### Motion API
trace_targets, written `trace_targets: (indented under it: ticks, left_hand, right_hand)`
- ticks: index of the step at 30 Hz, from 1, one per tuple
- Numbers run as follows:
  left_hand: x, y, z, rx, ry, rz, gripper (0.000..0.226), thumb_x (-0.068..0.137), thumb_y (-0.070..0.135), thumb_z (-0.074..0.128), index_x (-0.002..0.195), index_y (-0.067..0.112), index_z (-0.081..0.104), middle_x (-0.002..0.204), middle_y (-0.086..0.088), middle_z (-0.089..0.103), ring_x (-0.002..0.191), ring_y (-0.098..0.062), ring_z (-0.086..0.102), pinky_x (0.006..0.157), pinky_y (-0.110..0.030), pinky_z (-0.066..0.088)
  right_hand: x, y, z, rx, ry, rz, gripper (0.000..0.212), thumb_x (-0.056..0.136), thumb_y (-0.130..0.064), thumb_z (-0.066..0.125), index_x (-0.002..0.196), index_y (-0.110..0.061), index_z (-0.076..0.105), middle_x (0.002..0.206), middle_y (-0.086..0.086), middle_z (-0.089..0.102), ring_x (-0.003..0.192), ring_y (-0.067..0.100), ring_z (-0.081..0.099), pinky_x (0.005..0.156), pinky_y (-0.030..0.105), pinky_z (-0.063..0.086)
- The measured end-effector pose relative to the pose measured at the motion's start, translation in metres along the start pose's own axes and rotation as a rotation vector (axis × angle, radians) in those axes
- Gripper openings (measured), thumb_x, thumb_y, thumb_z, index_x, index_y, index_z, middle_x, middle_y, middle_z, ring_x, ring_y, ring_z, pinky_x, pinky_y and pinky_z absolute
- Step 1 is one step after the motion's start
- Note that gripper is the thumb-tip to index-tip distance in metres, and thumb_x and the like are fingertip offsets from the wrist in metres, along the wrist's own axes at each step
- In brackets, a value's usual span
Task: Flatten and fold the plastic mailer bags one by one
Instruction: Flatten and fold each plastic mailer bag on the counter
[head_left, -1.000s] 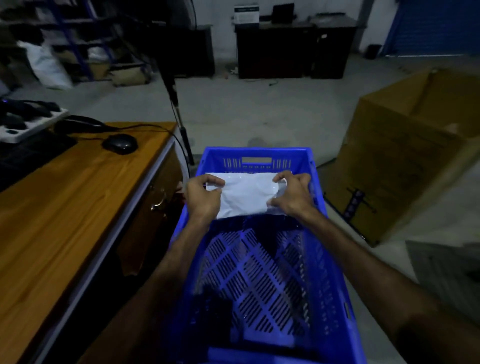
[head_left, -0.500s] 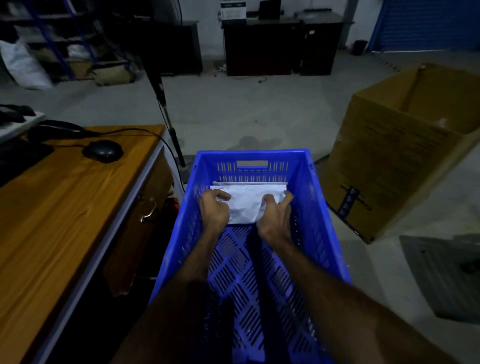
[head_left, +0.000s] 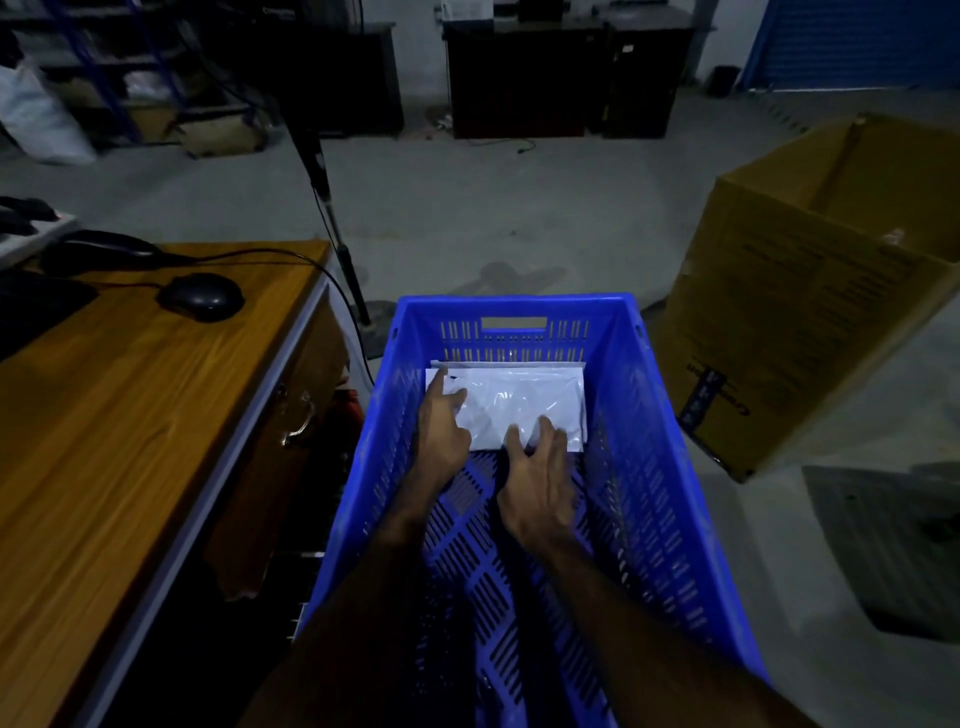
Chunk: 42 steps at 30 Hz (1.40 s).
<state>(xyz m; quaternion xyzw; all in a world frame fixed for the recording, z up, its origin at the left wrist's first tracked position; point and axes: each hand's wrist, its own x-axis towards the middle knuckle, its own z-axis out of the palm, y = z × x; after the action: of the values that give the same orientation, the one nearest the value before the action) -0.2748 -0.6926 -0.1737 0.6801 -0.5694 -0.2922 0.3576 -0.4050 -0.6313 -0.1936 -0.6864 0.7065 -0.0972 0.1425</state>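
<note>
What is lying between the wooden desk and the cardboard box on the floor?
In the head view, the blue plastic crate stands between the wooden desk and the cardboard box. A folded white mailer bag lies at its far end.

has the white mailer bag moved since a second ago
Yes. The white mailer bag went from up near the blue crate's rim down onto its floor, against the far wall.

A grey concrete floor (head_left: 519, 218) carries the blue crate (head_left: 654, 467), a cardboard box (head_left: 795, 322) and a wooden desk (head_left: 104, 441).
</note>
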Motion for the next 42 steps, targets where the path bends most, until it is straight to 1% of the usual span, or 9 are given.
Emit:
trace_targets:
  ticks: [2,5,8,10,15,21,33,37,42]
  left_hand:
    - [0.001,0.001,-0.001,0.068,-0.002,0.043,0.078,0.084,-0.024,0.051,0.156,0.001,0.037,0.159,-0.012,0.044,0.140,-0.027,0.050,0.099,-0.010,0.035]
    - [0.001,0.001,-0.002,0.240,-0.002,0.157,0.067,0.088,-0.021,0.052,0.151,0.001,0.047,0.171,-0.006,0.020,0.155,-0.021,0.024,0.096,0.012,0.002]
    - [-0.007,-0.009,-0.002,0.364,0.050,0.264,0.072,0.092,-0.006,0.060,0.158,0.010,0.038,0.174,-0.008,0.002,0.159,-0.025,0.003,0.121,-0.012,-0.012]
    - [-0.013,-0.017,0.001,0.496,0.070,0.282,0.078,0.092,0.006,0.069,0.161,0.013,0.033,0.173,-0.016,-0.004,0.158,-0.032,-0.003,0.124,-0.030,-0.018]
    - [-0.033,-0.013,0.011,0.762,-0.262,0.244,0.065,0.095,0.011,0.056,0.157,0.015,0.036,0.173,-0.012,-0.010,0.159,-0.035,0.000,0.124,-0.051,0.025]
    - [-0.028,-0.015,0.019,0.861,-0.404,0.154,0.074,0.102,0.024,0.054,0.164,0.020,0.015,0.171,-0.006,-0.022,0.158,-0.040,-0.009,0.124,-0.059,0.022]
    - [-0.027,-0.011,-0.003,0.783,-0.486,0.075,0.073,0.104,0.022,0.049,0.166,0.025,0.011,0.173,-0.002,-0.017,0.159,-0.035,-0.006,0.126,-0.058,0.016]
    - [-0.029,-0.007,-0.006,0.791,-0.486,0.058,0.069,0.104,0.021,0.052,0.164,0.024,0.019,0.174,-0.004,-0.008,0.157,-0.038,0.006,0.124,-0.058,0.024]
    - [-0.034,-0.002,-0.010,0.783,-0.513,0.092,0.061,0.098,0.030,0.060,0.154,0.020,0.039,0.165,-0.016,0.022,0.142,-0.046,0.037,0.115,-0.057,0.038]
  right_hand:
    - [-0.003,-0.001,0.002,-0.034,0.003,-0.007,0.083,0.094,-0.015,0.061,0.163,-0.022,0.015,0.168,0.018,-0.004,0.155,0.045,-0.001,0.122,0.056,0.027]
    - [-0.004,0.000,0.004,-0.055,-0.006,-0.003,0.085,0.095,-0.016,0.059,0.164,-0.024,0.010,0.170,0.016,-0.004,0.156,0.046,-0.001,0.124,0.059,0.018]
    - [-0.002,0.002,0.006,-0.081,-0.027,-0.006,0.086,0.096,-0.020,0.057,0.164,-0.025,0.005,0.171,0.014,-0.009,0.156,0.046,-0.006,0.125,0.063,0.012]
    - [0.002,0.003,0.008,-0.088,-0.050,-0.012,0.087,0.097,-0.023,0.055,0.165,-0.026,0.001,0.171,0.014,-0.015,0.156,0.046,-0.011,0.124,0.065,0.008]
    - [0.014,0.012,0.012,-0.109,-0.038,-0.030,0.086,0.098,-0.026,0.053,0.165,-0.029,-0.001,0.171,0.010,-0.019,0.156,0.043,-0.014,0.123,0.066,0.006]
    - [0.016,0.020,0.003,-0.126,-0.074,-0.042,0.091,0.099,-0.031,0.055,0.165,-0.027,-0.008,0.170,0.010,-0.025,0.156,0.042,-0.015,0.122,0.066,0.006]
    - [0.017,0.020,-0.005,-0.083,-0.160,-0.043,0.092,0.099,-0.028,0.059,0.165,-0.021,-0.005,0.170,0.013,-0.022,0.158,0.040,-0.010,0.123,0.066,0.006]
    - [0.012,0.016,-0.011,-0.020,-0.152,-0.011,0.085,0.099,-0.023,0.056,0.165,-0.021,0.002,0.172,0.010,-0.016,0.158,0.040,-0.006,0.123,0.065,0.006]
    - [-0.001,0.015,-0.027,0.019,-0.163,-0.007,0.086,0.098,-0.022,0.059,0.165,-0.021,0.006,0.173,0.010,-0.007,0.158,0.037,-0.003,0.124,0.062,0.007]
